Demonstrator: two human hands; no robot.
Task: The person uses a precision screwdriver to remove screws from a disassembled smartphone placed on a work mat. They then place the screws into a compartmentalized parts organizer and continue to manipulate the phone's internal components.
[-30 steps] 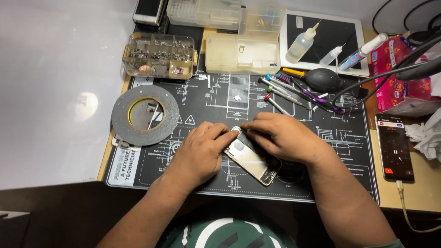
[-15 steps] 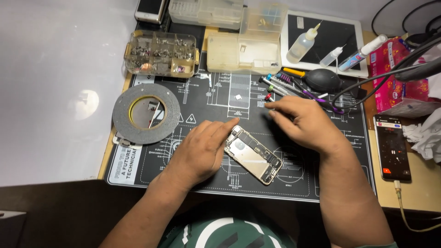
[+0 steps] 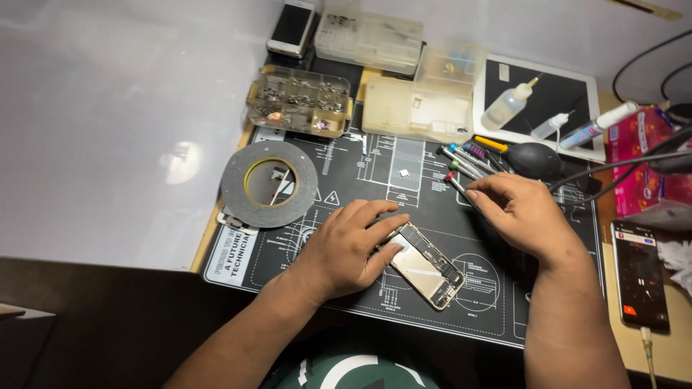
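- Pink crinkled packet (image 3: 638, 162) sits at the bench's right edge; white label panel (image 3: 229, 253) on the black mat's near-left corner.
- Your left hand (image 3: 346, 248), fingers loosely spread, presses the opened gold phone body (image 3: 427, 266) mid-mat.
- Your right hand (image 3: 519, 212) pinches a red-tipped screwdriver (image 3: 455, 181) just beyond the phone.

Viewpoint: worn on the head, set above the black work mat (image 3: 404, 166)
Direction: aimed steeply downward
Nearness: close, mat fills the frame
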